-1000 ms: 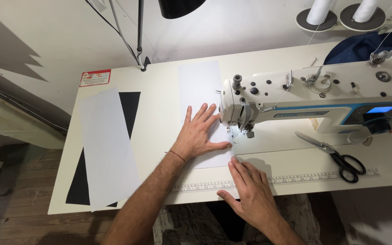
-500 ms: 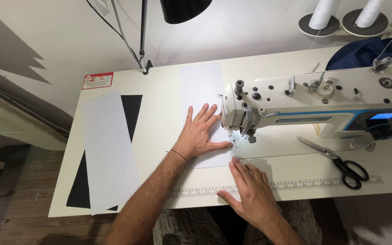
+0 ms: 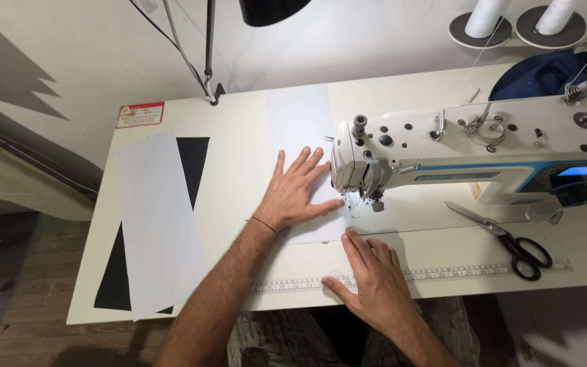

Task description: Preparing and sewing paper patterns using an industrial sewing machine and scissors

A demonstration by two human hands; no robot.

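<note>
Comparing w/ the two earlier frames, almost nothing has moved: left hand [image 3: 298, 192] still lies flat, fingers spread, on the pale fabric strip [image 3: 304, 129] beside the sewing machine's presser foot [image 3: 356, 204]; right hand [image 3: 374, 280] rests open at the strip's near edge by the printed ruler [image 3: 443, 273]. Strip looks parked under the needle, not feeding yet

Black-handled scissors [image 3: 504, 238] lie on the cream table [image 3: 239, 149] right of the needle, just above a printed ruler strip [image 3: 443, 273]. A pale sheet [image 3: 161, 224] overlaps a black strip [image 3: 188, 160] at the table's left. Two white thread cones [image 3: 484, 17] stand behind.
</note>
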